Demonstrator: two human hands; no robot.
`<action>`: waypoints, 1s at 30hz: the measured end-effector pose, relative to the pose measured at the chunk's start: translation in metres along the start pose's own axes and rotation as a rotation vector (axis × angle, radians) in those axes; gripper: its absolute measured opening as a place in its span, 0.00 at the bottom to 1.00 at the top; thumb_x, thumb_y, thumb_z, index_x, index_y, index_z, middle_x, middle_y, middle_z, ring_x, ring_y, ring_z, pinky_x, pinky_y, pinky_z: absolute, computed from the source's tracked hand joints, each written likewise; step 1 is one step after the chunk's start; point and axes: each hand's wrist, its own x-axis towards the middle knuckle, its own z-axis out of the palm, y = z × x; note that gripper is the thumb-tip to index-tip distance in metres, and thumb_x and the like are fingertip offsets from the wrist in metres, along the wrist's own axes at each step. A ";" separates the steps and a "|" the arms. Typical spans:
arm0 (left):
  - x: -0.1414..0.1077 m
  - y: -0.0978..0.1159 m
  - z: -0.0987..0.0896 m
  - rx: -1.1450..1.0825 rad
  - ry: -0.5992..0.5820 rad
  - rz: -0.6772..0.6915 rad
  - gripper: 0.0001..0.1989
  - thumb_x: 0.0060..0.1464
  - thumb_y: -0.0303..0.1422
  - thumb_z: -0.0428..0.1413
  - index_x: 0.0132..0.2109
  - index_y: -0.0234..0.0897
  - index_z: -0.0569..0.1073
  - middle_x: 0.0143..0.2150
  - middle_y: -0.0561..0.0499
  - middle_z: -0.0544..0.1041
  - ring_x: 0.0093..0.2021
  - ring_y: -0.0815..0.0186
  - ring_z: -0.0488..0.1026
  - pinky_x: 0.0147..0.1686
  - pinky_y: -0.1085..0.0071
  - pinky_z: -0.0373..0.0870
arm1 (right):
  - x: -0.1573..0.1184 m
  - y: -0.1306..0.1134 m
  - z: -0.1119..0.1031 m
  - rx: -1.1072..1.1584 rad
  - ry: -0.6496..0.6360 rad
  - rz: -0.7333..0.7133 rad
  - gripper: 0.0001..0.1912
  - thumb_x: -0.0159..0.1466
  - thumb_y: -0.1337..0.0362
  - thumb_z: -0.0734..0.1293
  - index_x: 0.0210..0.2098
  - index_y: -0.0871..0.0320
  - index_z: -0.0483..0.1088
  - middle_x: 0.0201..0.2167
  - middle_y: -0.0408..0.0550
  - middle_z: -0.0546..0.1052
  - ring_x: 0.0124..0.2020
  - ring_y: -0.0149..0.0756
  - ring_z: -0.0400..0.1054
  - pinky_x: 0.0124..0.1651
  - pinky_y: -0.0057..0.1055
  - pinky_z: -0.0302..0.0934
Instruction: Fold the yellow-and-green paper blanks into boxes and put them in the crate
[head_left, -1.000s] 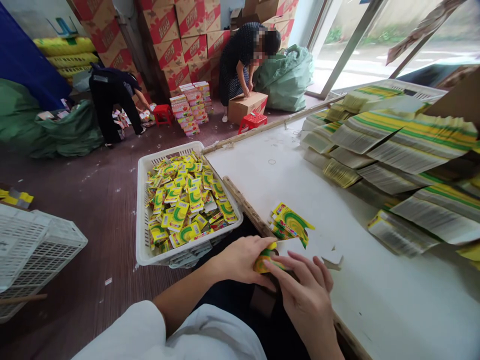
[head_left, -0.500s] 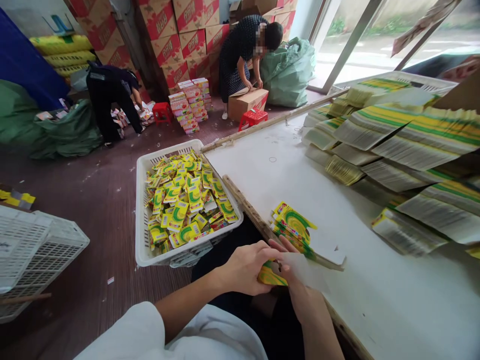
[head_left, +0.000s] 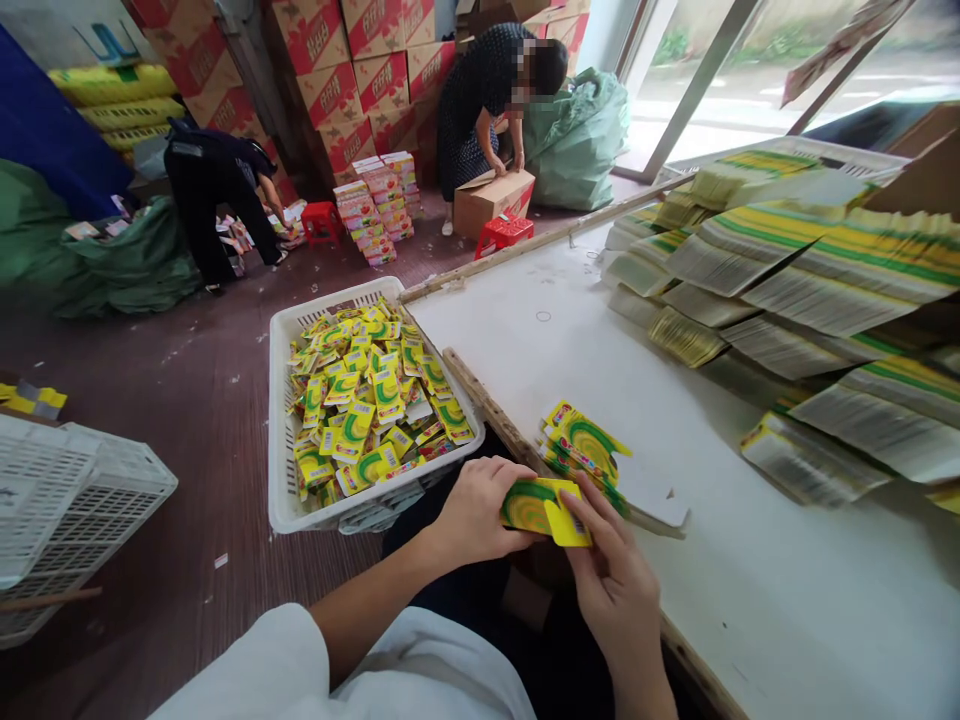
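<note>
We have the white table [head_left: 570, 350] filling the right, the basket [head_left: 282, 430] left of centre. At lower centre our left hand [head_left: 476, 510] and right hand [head_left: 616, 560], fingers partly curled, clamp opposite ends of the yellow carton [head_left: 527, 507], its flap [head_left: 568, 522] showing. Our fingers hide its ends; we cannot see inside.

1. White flat tabletop [head_left: 720, 560] with brown wooden edging [head_left: 487, 408];
2. layered yellow, green and white cardboard stacks [head_left: 817, 290], at right;
3. overlapping yellow-green printed cardboard pieces [head_left: 585, 445], beside the edging;
4. thin round ring [head_left: 543, 316].
</note>
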 end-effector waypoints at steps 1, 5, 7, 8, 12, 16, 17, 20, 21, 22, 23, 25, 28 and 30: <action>0.000 0.001 -0.003 0.005 -0.009 -0.010 0.28 0.43 0.39 0.67 0.52 0.39 0.71 0.50 0.44 0.76 0.51 0.52 0.73 0.54 0.52 0.69 | 0.000 0.002 0.000 -0.041 -0.037 -0.018 0.22 0.68 0.67 0.64 0.60 0.48 0.70 0.69 0.54 0.63 0.65 0.49 0.65 0.60 0.46 0.69; -0.001 -0.003 -0.009 -0.007 -0.045 -0.034 0.27 0.42 0.41 0.68 0.50 0.37 0.74 0.47 0.43 0.79 0.47 0.53 0.75 0.50 0.56 0.72 | 0.001 0.003 -0.006 -0.113 -0.178 -0.049 0.17 0.69 0.64 0.63 0.56 0.48 0.73 0.70 0.52 0.61 0.63 0.47 0.68 0.57 0.41 0.71; -0.002 -0.005 -0.011 -0.027 -0.065 -0.025 0.28 0.42 0.43 0.68 0.50 0.37 0.75 0.46 0.44 0.80 0.46 0.54 0.76 0.50 0.57 0.72 | 0.004 0.001 -0.014 -0.080 -0.237 -0.035 0.15 0.70 0.63 0.62 0.53 0.48 0.75 0.69 0.51 0.64 0.63 0.46 0.68 0.58 0.41 0.71; -0.002 -0.005 -0.012 -0.031 -0.077 -0.011 0.29 0.41 0.43 0.69 0.50 0.37 0.76 0.46 0.44 0.80 0.46 0.54 0.76 0.49 0.58 0.72 | 0.006 0.000 -0.019 -0.066 -0.281 -0.031 0.14 0.70 0.62 0.63 0.52 0.47 0.76 0.68 0.51 0.65 0.63 0.46 0.68 0.58 0.41 0.70; 0.000 0.001 -0.010 0.010 -0.081 0.056 0.30 0.41 0.43 0.69 0.51 0.36 0.76 0.46 0.43 0.80 0.46 0.53 0.76 0.50 0.56 0.71 | 0.012 -0.008 -0.023 -0.059 -0.291 0.015 0.10 0.67 0.58 0.67 0.46 0.48 0.77 0.64 0.53 0.70 0.61 0.48 0.70 0.58 0.45 0.69; 0.003 0.002 -0.012 -0.005 0.002 0.022 0.28 0.41 0.40 0.69 0.51 0.40 0.74 0.47 0.45 0.79 0.47 0.53 0.75 0.51 0.56 0.71 | 0.015 -0.013 -0.008 0.037 -0.103 0.111 0.20 0.66 0.56 0.68 0.56 0.51 0.70 0.63 0.57 0.70 0.62 0.50 0.67 0.61 0.50 0.66; 0.004 -0.003 -0.016 -0.006 0.067 -0.012 0.29 0.42 0.40 0.69 0.52 0.41 0.73 0.48 0.45 0.78 0.49 0.53 0.75 0.52 0.55 0.70 | 0.017 -0.011 -0.006 0.071 -0.070 0.143 0.27 0.66 0.55 0.68 0.62 0.52 0.64 0.64 0.58 0.69 0.61 0.49 0.68 0.61 0.50 0.66; 0.009 -0.025 -0.039 0.093 0.530 -0.169 0.36 0.45 0.40 0.68 0.59 0.41 0.66 0.57 0.41 0.72 0.58 0.47 0.69 0.60 0.48 0.63 | 0.028 0.007 -0.012 0.002 0.103 0.227 0.33 0.65 0.52 0.68 0.65 0.54 0.60 0.61 0.58 0.72 0.54 0.48 0.73 0.57 0.50 0.67; 0.011 -0.033 -0.048 0.149 0.722 -0.216 0.40 0.45 0.39 0.68 0.63 0.39 0.61 0.61 0.38 0.68 0.63 0.45 0.65 0.63 0.45 0.59 | 0.033 0.016 -0.017 -0.096 0.171 0.235 0.31 0.64 0.51 0.68 0.63 0.55 0.63 0.58 0.58 0.74 0.52 0.49 0.73 0.56 0.50 0.67; 0.013 -0.041 -0.056 0.189 0.849 -0.244 0.44 0.46 0.38 0.67 0.66 0.37 0.57 0.65 0.35 0.62 0.67 0.43 0.59 0.66 0.44 0.54 | 0.037 0.026 -0.021 -0.221 0.218 0.233 0.29 0.64 0.51 0.67 0.61 0.57 0.67 0.55 0.59 0.75 0.50 0.51 0.73 0.54 0.50 0.67; 0.014 -0.047 -0.063 0.211 0.919 -0.248 0.45 0.47 0.38 0.66 0.67 0.36 0.53 0.67 0.34 0.58 0.69 0.44 0.55 0.68 0.45 0.50 | 0.041 0.037 -0.024 -0.341 0.223 0.217 0.27 0.65 0.51 0.66 0.59 0.59 0.68 0.52 0.60 0.77 0.49 0.52 0.72 0.52 0.51 0.66; 0.013 -0.053 -0.067 0.214 0.920 -0.218 0.46 0.50 0.38 0.65 0.69 0.36 0.49 0.69 0.34 0.54 0.71 0.45 0.52 0.70 0.47 0.48 | 0.047 0.055 -0.026 -0.536 0.176 0.179 0.22 0.67 0.54 0.62 0.54 0.61 0.72 0.42 0.60 0.78 0.43 0.52 0.71 0.47 0.49 0.65; 0.009 -0.051 -0.054 0.153 0.757 -0.172 0.42 0.53 0.38 0.63 0.68 0.37 0.52 0.67 0.35 0.59 0.69 0.47 0.57 0.68 0.48 0.54 | 0.049 0.069 -0.021 -0.664 0.130 0.156 0.17 0.67 0.59 0.60 0.47 0.60 0.75 0.34 0.57 0.77 0.37 0.50 0.68 0.43 0.45 0.62; 0.006 -0.047 -0.039 0.069 0.637 -0.183 0.37 0.54 0.38 0.62 0.67 0.38 0.55 0.65 0.37 0.63 0.67 0.49 0.61 0.66 0.49 0.60 | 0.048 0.069 -0.016 -0.663 0.149 0.162 0.16 0.66 0.61 0.61 0.48 0.60 0.74 0.35 0.56 0.77 0.37 0.49 0.68 0.43 0.43 0.60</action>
